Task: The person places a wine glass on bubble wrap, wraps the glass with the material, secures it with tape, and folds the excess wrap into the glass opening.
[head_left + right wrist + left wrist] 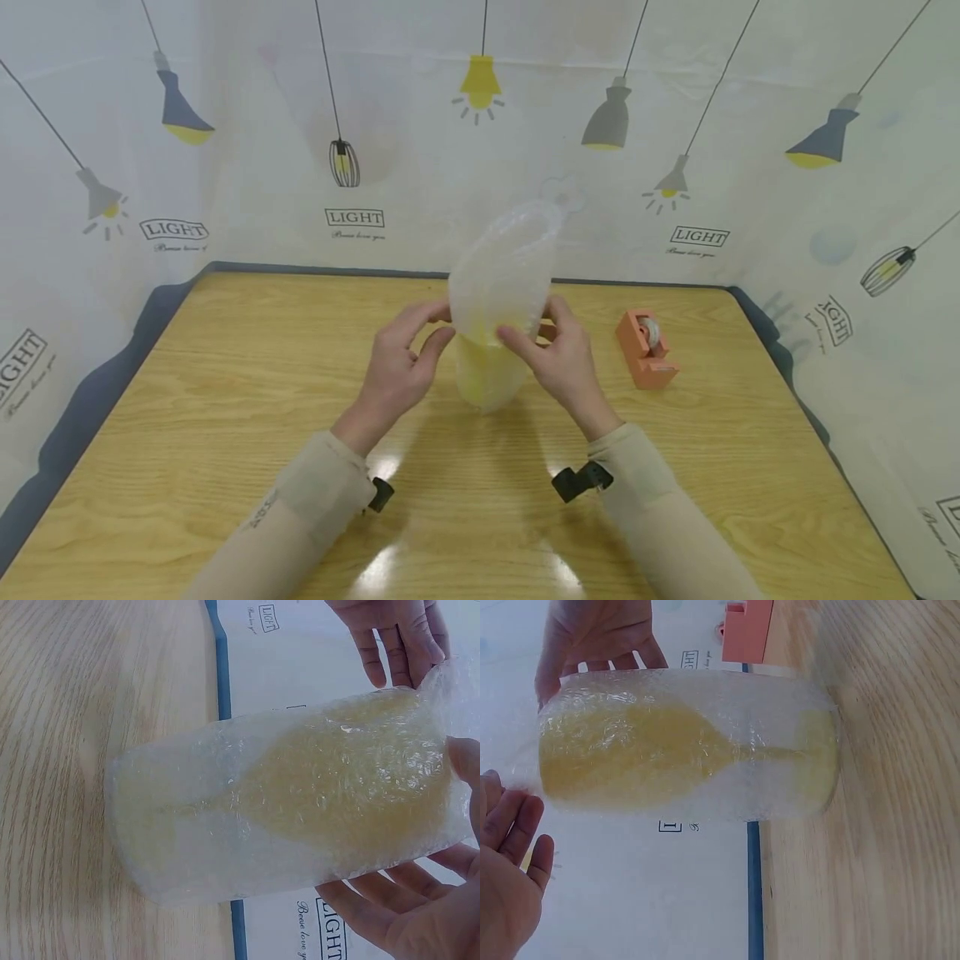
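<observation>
A yellow stemmed glass, wrapped in clear bubble wrap, stands upright on the table. The wrap is a sleeve around bowl, stem and foot, and its loose upper part rises above the glass rim. On the left, my left hand holds the wrap's edge near rim height with thumb and fingertips; its other fingers stay loosely bent. My right hand grips the opposite side, thumb on the near face and fingers behind. In the right wrist view, the right fingers lie along the wrapped bowl.
An orange tape dispenser with a roll of clear tape stands on the wooden table, right of the wrapped glass. A pale curtain printed with lamps surrounds the table's back and sides.
</observation>
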A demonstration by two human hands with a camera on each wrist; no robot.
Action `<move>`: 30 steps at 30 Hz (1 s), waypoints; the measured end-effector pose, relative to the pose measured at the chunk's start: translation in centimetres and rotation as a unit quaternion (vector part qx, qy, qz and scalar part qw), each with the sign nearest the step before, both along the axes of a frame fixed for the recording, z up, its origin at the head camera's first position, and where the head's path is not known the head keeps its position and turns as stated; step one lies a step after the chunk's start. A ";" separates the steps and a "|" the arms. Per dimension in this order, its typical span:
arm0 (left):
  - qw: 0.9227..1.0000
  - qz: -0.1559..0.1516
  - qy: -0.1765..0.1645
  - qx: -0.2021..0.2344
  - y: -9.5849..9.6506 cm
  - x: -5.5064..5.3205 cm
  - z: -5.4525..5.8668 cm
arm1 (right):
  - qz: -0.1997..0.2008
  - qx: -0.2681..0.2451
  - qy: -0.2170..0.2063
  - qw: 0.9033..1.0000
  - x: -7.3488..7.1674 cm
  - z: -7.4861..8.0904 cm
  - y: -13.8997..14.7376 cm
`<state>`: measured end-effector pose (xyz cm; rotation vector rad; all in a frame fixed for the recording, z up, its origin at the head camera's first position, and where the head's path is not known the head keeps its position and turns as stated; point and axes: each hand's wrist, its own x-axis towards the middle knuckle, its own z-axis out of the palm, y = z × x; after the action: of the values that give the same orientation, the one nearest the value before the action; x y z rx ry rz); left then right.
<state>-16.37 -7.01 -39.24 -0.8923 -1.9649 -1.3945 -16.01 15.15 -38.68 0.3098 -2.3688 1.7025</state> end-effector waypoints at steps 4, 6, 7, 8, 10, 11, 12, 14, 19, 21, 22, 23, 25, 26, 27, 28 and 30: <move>1.000 -0.003 0.016 0.009 0.1 -0.3 0.0 | -0.008 0.009 0.002 1.000 0.0 0.1 -0.2; 1.000 -0.005 0.022 0.015 0.2 -0.5 0.0 | -0.011 0.014 0.005 1.000 0.1 0.2 -0.3; 1.000 -0.006 0.023 0.019 0.3 -0.6 0.0 | -0.012 0.016 0.006 1.000 0.1 0.2 -0.4; 0.999 -0.006 0.023 0.022 0.4 -0.7 0.0 | -0.013 0.018 0.008 1.000 0.1 0.2 -0.4; 0.999 -0.005 0.018 0.029 0.6 -0.8 0.0 | -0.015 0.022 0.010 1.000 0.1 0.2 -0.4; 0.999 -0.004 0.013 0.032 0.7 -0.8 0.0 | -0.015 0.023 0.010 1.000 0.1 0.2 -0.5; 0.999 -0.002 0.007 0.034 0.8 -0.9 0.1 | -0.015 0.024 0.011 1.000 0.1 0.2 -0.5; 0.999 0.002 -0.010 0.040 1.0 -0.9 0.1 | -0.014 0.026 0.012 0.999 0.2 0.2 -0.5; 0.996 0.005 -0.075 0.056 1.5 -1.1 0.0 | -0.013 0.028 0.010 0.999 0.2 0.2 -0.7; 0.994 0.011 -0.096 0.054 1.7 -1.2 0.0 | -0.013 0.026 0.008 1.000 0.2 0.3 -0.7; 0.993 0.016 -0.105 0.051 1.7 -1.3 0.0 | -0.012 0.025 0.006 1.000 0.2 0.3 -0.7; 0.992 0.021 -0.115 0.047 1.8 -1.3 0.0 | -0.011 0.023 0.006 1.000 0.3 0.3 -0.7; 0.990 0.028 -0.135 0.036 1.8 -1.5 0.0 | -0.009 0.021 0.006 1.000 0.3 0.3 -0.7; 0.988 0.028 -0.148 0.033 1.8 -1.6 -0.1 | -0.007 0.019 0.007 1.000 0.3 0.3 -0.7; 0.986 0.027 -0.159 0.028 1.8 -1.7 -0.1 | -0.003 0.017 0.007 1.000 0.3 0.2 -0.7; 0.985 0.026 -0.170 0.023 1.8 -1.8 -0.1 | 0.000 0.016 0.009 1.000 0.3 0.2 -0.6; 0.982 0.017 -0.189 0.011 1.7 -2.0 -0.2 | 0.005 0.016 0.012 1.000 0.3 0.0 -0.5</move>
<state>-18.41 -5.28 -39.45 -0.6120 -2.2201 -1.6583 -15.75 14.70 -38.65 0.3462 -2.3837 1.6563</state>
